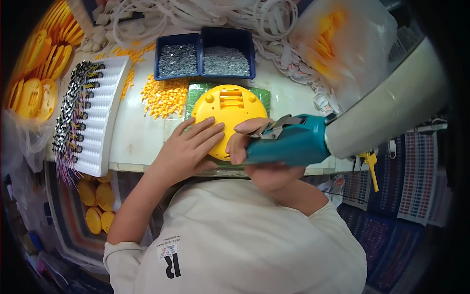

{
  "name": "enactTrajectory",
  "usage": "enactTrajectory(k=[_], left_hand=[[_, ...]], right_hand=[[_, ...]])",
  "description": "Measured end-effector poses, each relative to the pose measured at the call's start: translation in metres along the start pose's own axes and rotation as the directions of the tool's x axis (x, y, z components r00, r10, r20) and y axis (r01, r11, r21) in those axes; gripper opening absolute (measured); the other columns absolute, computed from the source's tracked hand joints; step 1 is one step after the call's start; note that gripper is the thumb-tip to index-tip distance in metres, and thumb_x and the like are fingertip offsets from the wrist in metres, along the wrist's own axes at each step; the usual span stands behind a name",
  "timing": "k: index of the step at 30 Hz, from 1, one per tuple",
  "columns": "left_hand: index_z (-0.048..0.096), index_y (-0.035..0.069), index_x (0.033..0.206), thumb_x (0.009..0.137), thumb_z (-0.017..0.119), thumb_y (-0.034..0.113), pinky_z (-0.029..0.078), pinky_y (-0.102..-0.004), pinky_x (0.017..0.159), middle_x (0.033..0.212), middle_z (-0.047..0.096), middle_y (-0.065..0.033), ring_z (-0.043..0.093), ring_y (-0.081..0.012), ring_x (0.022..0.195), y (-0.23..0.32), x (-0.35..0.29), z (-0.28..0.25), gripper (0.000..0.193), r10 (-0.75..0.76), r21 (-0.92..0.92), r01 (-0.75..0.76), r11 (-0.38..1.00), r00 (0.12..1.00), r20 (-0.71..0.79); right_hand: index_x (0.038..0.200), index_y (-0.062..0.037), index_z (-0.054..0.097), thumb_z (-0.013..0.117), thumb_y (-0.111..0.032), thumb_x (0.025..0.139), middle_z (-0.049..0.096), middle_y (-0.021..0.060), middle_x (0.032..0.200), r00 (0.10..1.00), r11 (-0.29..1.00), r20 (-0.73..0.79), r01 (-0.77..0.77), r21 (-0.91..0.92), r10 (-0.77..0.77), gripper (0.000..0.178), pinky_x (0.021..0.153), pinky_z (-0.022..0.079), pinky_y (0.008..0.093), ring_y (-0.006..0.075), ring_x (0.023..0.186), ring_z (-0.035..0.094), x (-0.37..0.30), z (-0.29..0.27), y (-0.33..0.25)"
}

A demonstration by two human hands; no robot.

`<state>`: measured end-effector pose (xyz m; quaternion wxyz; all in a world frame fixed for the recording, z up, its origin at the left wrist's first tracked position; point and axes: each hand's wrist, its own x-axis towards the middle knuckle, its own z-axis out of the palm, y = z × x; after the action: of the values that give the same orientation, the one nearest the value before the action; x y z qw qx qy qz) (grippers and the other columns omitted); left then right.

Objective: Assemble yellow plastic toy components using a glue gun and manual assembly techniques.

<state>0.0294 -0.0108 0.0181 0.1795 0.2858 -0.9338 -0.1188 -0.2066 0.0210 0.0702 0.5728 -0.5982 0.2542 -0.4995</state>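
A round yellow plastic housing (234, 109) with a battery compartment on its upward face lies on a green mat (262, 93). My left hand (188, 144) rests on its left side, fingers stretched out and a little apart. Gripped in my right hand (267, 171) is a teal electric screwdriver (298, 142) with a metal lever. Its thick pale rear part runs toward the upper right. The tool's tip points to the housing's lower right part; whether it touches a screw is hidden behind my fingers.
Two joined blue bins (201, 33) of small metal parts stand beyond the housing. Yellow pieces (164, 95) lie left of it, near a white foam tray (93, 112) with wired parts. A plastic bag (347, 44), white rings and yellow shells (39, 95) surround the table.
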Motion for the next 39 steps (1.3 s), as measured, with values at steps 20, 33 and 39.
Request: enactTrajectory(k=[20,33,39], left_hand=[[0.064,0.012,0.136,0.086,0.076,0.036,0.040,-0.0473,0.115,0.150,0.060,-0.0001,0.053,-0.0196,0.142,-0.011,-0.008,0.023,0.056,0.002,-0.049,-0.013,0.999,0.978,-0.208],[0.067,0.013,0.132,0.084,0.077,0.033,0.040,-0.0467,0.115,0.147,0.062,-0.0003,0.054,-0.0196,0.140,-0.012,-0.011,0.024,0.052,0.012,-0.073,-0.029,0.997,0.975,-0.220],[0.067,0.012,0.130,0.082,0.079,0.034,0.041,-0.0468,0.114,0.144,0.063,-0.0033,0.056,-0.0216,0.138,-0.011,-0.009,0.028,0.054,-0.028,-0.129,-0.007,0.992,0.964,-0.263]], right_hand=[[0.119,0.0043,0.060,0.054,-0.072,0.091,0.064,0.0144,0.086,0.955,0.993,-0.279,-0.082,0.083,0.102,0.082,0.076,0.050,0.0365,0.0246,0.079,0.060,-0.003,0.039,0.041],[0.097,0.0040,0.064,0.048,-0.068,0.093,0.063,0.0138,0.077,0.954,0.851,0.020,-0.256,-0.458,0.298,0.074,0.068,0.050,0.0358,0.0260,0.071,0.061,0.006,0.022,0.026],[0.128,0.0022,0.061,0.042,-0.070,0.096,0.064,0.0121,0.077,0.990,0.969,-0.056,-0.117,0.218,0.132,0.081,0.076,0.049,0.0409,0.0238,0.071,0.060,0.017,0.025,0.013]])
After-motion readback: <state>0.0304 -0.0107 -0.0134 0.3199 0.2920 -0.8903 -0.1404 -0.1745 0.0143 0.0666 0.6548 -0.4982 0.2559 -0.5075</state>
